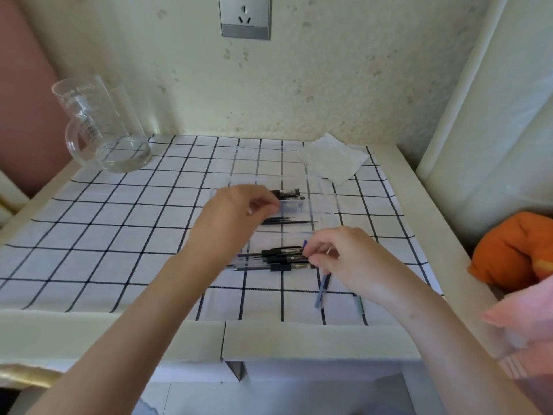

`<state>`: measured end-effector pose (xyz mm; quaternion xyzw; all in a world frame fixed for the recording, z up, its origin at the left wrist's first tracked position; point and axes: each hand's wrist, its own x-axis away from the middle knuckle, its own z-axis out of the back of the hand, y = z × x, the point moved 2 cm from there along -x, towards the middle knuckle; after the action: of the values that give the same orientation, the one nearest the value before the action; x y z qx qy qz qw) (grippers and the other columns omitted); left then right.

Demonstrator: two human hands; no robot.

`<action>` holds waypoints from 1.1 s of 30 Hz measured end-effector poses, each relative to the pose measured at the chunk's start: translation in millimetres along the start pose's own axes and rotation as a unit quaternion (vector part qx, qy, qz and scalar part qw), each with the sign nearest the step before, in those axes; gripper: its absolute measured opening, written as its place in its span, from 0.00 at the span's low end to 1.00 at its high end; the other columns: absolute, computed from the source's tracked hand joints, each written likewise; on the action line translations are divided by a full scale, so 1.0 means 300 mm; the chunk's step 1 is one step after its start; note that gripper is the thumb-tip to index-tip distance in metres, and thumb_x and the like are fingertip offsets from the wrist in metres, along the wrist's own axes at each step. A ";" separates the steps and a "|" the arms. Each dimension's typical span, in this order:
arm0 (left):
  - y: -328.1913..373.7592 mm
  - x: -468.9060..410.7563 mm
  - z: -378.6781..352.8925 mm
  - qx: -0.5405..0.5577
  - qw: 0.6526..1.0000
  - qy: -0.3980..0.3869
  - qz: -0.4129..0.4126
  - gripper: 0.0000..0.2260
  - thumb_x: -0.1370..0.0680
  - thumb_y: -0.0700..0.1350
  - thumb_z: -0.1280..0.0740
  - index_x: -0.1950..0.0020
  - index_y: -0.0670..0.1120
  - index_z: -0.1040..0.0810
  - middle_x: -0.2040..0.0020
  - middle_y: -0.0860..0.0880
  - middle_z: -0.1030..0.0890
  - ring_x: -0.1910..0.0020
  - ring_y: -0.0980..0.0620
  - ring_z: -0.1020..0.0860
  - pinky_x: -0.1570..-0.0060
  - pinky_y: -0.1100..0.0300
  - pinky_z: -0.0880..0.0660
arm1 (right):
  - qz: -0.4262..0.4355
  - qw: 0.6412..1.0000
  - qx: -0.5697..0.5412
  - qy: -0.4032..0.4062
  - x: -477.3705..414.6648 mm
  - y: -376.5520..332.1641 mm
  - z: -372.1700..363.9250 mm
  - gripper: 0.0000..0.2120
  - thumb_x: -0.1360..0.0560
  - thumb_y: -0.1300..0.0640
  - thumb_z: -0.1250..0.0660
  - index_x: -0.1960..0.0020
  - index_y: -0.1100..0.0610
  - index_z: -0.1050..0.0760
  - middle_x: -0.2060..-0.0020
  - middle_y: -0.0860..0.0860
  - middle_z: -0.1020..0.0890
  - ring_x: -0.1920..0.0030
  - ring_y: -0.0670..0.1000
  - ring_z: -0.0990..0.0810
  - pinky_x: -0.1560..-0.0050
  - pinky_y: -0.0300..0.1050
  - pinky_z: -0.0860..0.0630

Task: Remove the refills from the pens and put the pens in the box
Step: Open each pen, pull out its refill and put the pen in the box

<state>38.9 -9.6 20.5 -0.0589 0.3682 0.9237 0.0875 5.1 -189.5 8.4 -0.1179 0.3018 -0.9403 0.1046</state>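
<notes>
Left hand (pixel 236 211) is reaching over the clear plastic box (pixel 326 190) w/ fingers pinched together at its near edge, apparently on a clear pen barrel that is blurring into the box wall, so I cannot tell for sure what it is gripping. Right hand (pixel 338 256) is working nearer the person than the box, thumb and fingertips closing on the tip end of the top black-grip pen in a small pile of pens (pixel 278 259), prob. to pick out the next one for stripping. Inside the box, toward its far side, a couple of black-and-clear pens (pixel 287 193) are already lying flat, so part of the job looks done. Two thin black refills (pixel 287 220) are lying between the box and the pile, side by side, seemingly set apart so they stay out of the box. Just right of the pile and closer to the person, a bluish pen part (pixel 323 290) is poking out from under the right hand; whether it is held is unclear. Everything is sitting on a white cloth w/ dark grid lines (pixel 119 235), w/ a clear glass measuring jug (pixel 101 127) well left of the box.
</notes>
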 end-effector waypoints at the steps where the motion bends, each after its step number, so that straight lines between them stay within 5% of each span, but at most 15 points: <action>1: 0.009 0.043 -0.002 0.000 1.000 -0.027 0.007 0.04 0.25 0.47 0.33 0.54 0.53 0.18 0.59 0.59 0.19 0.60 0.64 0.24 0.57 0.70 0.28 | 0.000 1.000 0.004 0.004 -0.002 0.003 0.002 0.06 0.23 0.57 0.36 0.50 0.48 0.21 0.68 0.38 0.26 0.67 0.36 0.27 0.68 0.30 0.37; 5: -0.005 0.166 -0.045 -0.093 0.991 -0.091 -0.004 0.05 0.24 0.46 0.33 0.51 0.54 0.20 0.58 0.59 0.23 0.61 0.64 0.26 0.57 0.70 0.28 | 0.004 1.000 0.012 0.008 -0.009 0.009 -0.005 0.07 0.23 0.57 0.36 0.50 0.49 0.21 0.63 0.39 0.23 0.63 0.38 0.25 0.64 0.32 0.34; 8: -0.024 0.193 -0.079 -0.123 0.989 -0.083 -0.019 0.07 0.24 0.47 0.34 0.46 0.52 0.21 0.50 0.57 0.22 0.53 0.58 0.23 0.52 0.60 0.26 | 0.002 1.000 0.016 0.002 -0.012 0.004 -0.014 0.07 0.24 0.58 0.35 0.50 0.49 0.21 0.60 0.42 0.22 0.60 0.41 0.24 0.63 0.34 0.32; 14: -0.021 0.176 -0.132 -0.188 0.978 -0.060 -0.068 0.12 0.22 0.50 0.37 0.39 0.52 0.27 0.45 0.53 0.25 0.43 0.54 0.29 0.54 0.64 0.33 | 0.005 0.994 0.106 -0.007 -0.012 -0.003 -0.028 0.09 0.27 0.58 0.32 0.47 0.51 0.22 0.59 0.46 0.26 0.57 0.49 0.25 0.64 0.37 0.33; 22: -0.020 0.175 -0.172 -0.195 0.974 -0.029 -0.112 0.08 0.32 0.44 0.25 0.58 0.45 0.22 0.62 0.48 0.23 0.60 0.47 0.24 0.67 0.58 0.33 | 0.015 0.990 0.142 0.014 -0.012 -0.009 -0.063 0.07 0.28 0.55 0.30 0.50 0.52 0.23 0.57 0.46 0.32 0.56 0.48 0.29 0.59 0.43 0.34; 26: -0.005 0.172 -0.142 -0.173 0.977 0.000 -0.128 0.10 0.36 0.43 0.22 0.63 0.46 0.23 0.67 0.50 0.22 0.68 0.49 0.24 0.71 0.63 0.33 | 0.031 0.995 0.095 0.010 -0.016 -0.006 -0.055 0.04 0.27 0.56 0.32 0.51 0.51 0.22 0.55 0.47 0.23 0.54 0.48 0.25 0.54 0.45 0.27; 29: 0.020 0.181 -0.115 -0.118 0.987 0.005 -0.113 0.04 0.25 0.45 0.32 0.52 0.46 0.22 0.57 0.51 0.20 0.58 0.50 0.22 0.62 0.61 0.29 | 0.025 0.999 0.020 0.036 -0.012 -0.013 -0.027 0.03 0.26 0.54 0.31 0.53 0.50 0.21 0.61 0.45 0.19 0.59 0.48 0.21 0.57 0.43 0.26; 33: 0.048 0.192 -0.104 -0.080 0.993 0.008 -0.092 0.11 0.21 0.50 0.41 0.40 0.51 0.27 0.47 0.54 0.20 0.51 0.51 0.21 0.54 0.55 0.25 | 0.031 0.995 -0.089 0.043 -0.004 -0.027 -0.009 0.01 0.27 0.55 0.31 0.57 0.52 0.20 0.65 0.48 0.17 0.65 0.45 0.19 0.59 0.41 0.24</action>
<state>-18.9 -34.7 -2.4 -0.1065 0.2867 0.9379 0.1637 4.4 -181.1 10.7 -0.0773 0.3920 -0.9101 0.1095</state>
